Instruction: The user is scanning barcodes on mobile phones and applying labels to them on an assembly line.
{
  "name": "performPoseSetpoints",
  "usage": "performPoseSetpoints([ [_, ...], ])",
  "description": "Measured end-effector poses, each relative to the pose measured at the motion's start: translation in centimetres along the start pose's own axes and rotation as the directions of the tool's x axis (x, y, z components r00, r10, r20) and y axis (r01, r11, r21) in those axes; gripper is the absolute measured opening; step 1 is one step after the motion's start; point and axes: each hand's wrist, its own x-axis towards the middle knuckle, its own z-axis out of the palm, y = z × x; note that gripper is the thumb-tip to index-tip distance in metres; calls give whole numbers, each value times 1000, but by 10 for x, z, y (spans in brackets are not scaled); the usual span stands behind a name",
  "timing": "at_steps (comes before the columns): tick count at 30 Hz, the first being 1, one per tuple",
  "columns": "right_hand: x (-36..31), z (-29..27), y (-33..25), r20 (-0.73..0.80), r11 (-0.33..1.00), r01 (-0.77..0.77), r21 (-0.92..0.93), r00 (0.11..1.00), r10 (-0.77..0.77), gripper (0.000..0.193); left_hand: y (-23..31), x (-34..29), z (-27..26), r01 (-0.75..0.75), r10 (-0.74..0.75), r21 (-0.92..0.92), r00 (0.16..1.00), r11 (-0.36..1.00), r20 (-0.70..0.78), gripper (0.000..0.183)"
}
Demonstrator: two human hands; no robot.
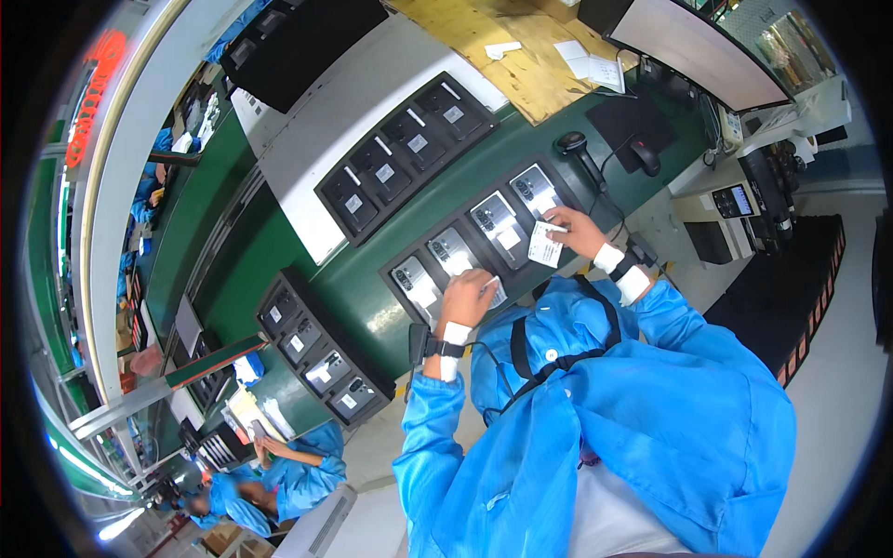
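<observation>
My right hand (579,234) pinches a small white printed label sheet (545,244) over the right part of a dark tray (462,220). Several silver, glossy-backed phones lie in that tray's slots, among them one at the right end (535,189) and one at the left end (417,283). Over the tray's near edge, my left hand (467,299) is closed, fingers pressed together at a small white label (498,293). Part of that label is hidden by the fingers. White bands and dark straps circle both wrists.
Two more dark trays of phones, one farther back (406,153) and one to the left (321,349), rest on the green bench. A barcode scanner (581,158), mouse (644,158), monitor (702,56) and label printer (726,209) stand at right. Another person (307,465) works at lower left.
</observation>
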Motion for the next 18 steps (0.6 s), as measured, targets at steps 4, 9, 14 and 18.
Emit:
performPoseSetpoints([
  [4, -5, 37, -7, -28, 999, -35, -13, 999, 35, 16, -58, 15, 20, -125, 126, 21, 989, 992, -79, 23],
  [9, 9, 79, -21, -117, 998, 51, 46, 992, -46, 22, -73, 34, 13, -170, 160, 97, 982, 981, 106, 21],
  [14, 30, 121, -29, -108, 993, 103, -53, 988, -108, 29, -66, 6, -11, -228, 228, 18, 973, 973, 18, 17],
  [18, 48, 161, -34, -24, 998, 60, -4, 998, -60, 32, -70, -21, -23, -250, 243, -48, 962, 967, -123, 16],
])
